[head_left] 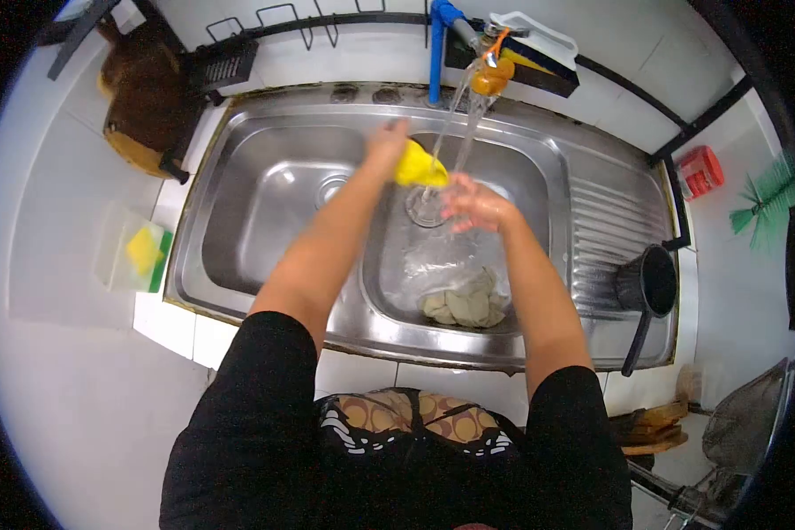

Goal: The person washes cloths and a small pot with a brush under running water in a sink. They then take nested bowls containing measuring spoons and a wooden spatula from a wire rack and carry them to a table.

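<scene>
The yellow cloth (420,165), blurred by motion, is held up by the left hand (387,146), over the side of the drain (426,208) farther from the body; the exact set of the fingers cannot be made out. The right hand (479,205), just to the right of the drain, is open with its fingers parted near the cloth's lower end; whether the cloth is touched by it cannot be told. Running water (472,132) is let down beyond the drain, close to the cloth.

The yellow cloth is judged to be light, soft and limp, made slippery and a little heavier by any water soaked up; little harm should be done by squeezing. It is best gripped by a gathered upper end, with the loose lower end pinched by the other hand. The beige cloth (468,305), lying crumpled on the near side of the drain, would be better scooped from beneath, being likely sodden.
</scene>
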A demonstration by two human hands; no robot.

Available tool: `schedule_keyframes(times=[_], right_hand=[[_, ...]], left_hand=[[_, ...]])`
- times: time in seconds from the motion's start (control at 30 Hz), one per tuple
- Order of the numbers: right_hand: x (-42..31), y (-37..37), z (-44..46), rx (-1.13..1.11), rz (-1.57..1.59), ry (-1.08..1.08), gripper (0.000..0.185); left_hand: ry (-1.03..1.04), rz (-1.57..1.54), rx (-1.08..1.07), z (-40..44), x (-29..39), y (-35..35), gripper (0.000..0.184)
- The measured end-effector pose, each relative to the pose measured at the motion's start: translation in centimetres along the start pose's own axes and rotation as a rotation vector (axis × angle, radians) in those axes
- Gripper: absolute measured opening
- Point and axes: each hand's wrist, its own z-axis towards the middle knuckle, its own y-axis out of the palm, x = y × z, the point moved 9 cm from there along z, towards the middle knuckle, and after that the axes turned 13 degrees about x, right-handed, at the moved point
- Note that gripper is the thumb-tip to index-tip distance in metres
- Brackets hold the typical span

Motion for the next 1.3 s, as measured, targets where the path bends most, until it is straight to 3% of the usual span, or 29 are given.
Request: schedule_keyframes(times=[0.07, 0.13, 0.2, 0.27, 0.3, 0.4, 0.43, 0.47, 0.5, 0.57, 0.67, 0.77, 0.87, 0.9, 0.97, 1.0, 1.1, 1.2, 1.3], right_hand=[[4.3, -0.3, -2.2, -0.243, -0.318, 0.07, 0.048], [9.4, 0.4, -6.0, -0.214, -0.732, 0.476, 0.058], [9.9, 3.3, -9.5, -0.225, -1.009, 0.444, 0.056], [15.7, 4.1, -5.1, -0.197, -1.278, 0.067, 0.052], [17.3, 4.6, -3.5, -0.18, -1.401, -0.127, 0.05], [14.7, 1.3, -1.2, 0.037, -1.083, -0.162, 0.039], [13.7, -0.4, 0.0, 0.17, -0.981, -0.219, 0.037], [12.6, -2.1, 1.3, 0.3, -0.874, -0.275, 0.035], [10.6, -2.9, 1.8, 0.311, -0.761, -0.185, 0.033], [4.8, -3.5, 1.1, 0.325, -0.552, -0.106, 0.031], [-1.5, -3.8, 0.8, 0.392, -0.295, -0.199, 0.029], [-4.5, -4.4, 2.0, 0.465, -0.206, -0.3, 0.028], [-4.4, -5.8, 5.2, 0.627, -0.22, -0.549, 0.029], [-4.6, -6.2, 5.5, 0.697, -0.227, -0.661, 0.029], [-4.8, -5.8, 5.6, 0.655, -0.228, -0.579, 0.031], [-5.0, -5.4, 5.3, 0.632, -0.229, -0.537, 0.032], [-9.3, -3.2, -0.5, 0.582, -0.634, -0.372, 0.031], [-8.9, -5.4, 0.5, 0.595, -0.423, -0.571, 0.034], [-9.4, -6.0, -0.8, 0.495, -0.11, -0.464, 0.039]], left_hand=[[-0.136, -0.19, 0.011, 2.4, 0.0, -2.0, 0.062], [-0.171, -0.124, 0.032, 1.5, 1.1, -3.7, 0.071], [-0.132, 0.045, 0.042, 2.6, 0.9, -4.6, 0.08], [-0.022, 0.312, 0.046, 5.8, -2.0, -4.0, 0.087], [-0.064, 0.314, 0.109, 6.0, -2.8, -4.2, 0.086], [0.255, 0.634, 0.498, 0.7, 2.2, -6.9, 0.079], [0.663, 0.499, 0.586, -2.2, 4.9, -7.0, 0.059], [0.835, 0.327, 0.368, -3.8, 5.7, -5.3, 0.05], [0.994, 0.151, 0.141, -5.9, 6.5, -3.8, 0.041], [0.798, 0.189, -0.319, -7.3, 3.0, 0.8, 0.029], [0.23, 0.081, -0.332, -5.0, -4.2, 4.4, 0.029], [-0.42, -0.345, -0.34, -9.3, -2.5, 3.8, 0.045], [-0.088, -0.433, -0.613, -8.5, -0.6, 7.1, 0.052], [0.062, -0.27, -0.576, -8.1, -0.5, 7.5, 0.047], [0.36, 0.055, -0.481, -7.5, 0.2, 8.2, 0.04], [0.403, 0.159, -0.447, -8.1, 1.3, 7.3, 0.04], [0.509, 0.336, -0.363, -10.7, 6.0, 4.6, 0.038], [0.5, 0.183, -0.4, -10.7, 7.2, 4.7, 0.031], [0.37, -0.032, -0.51, -10.0, 7.5, 5.4, 0.021]])
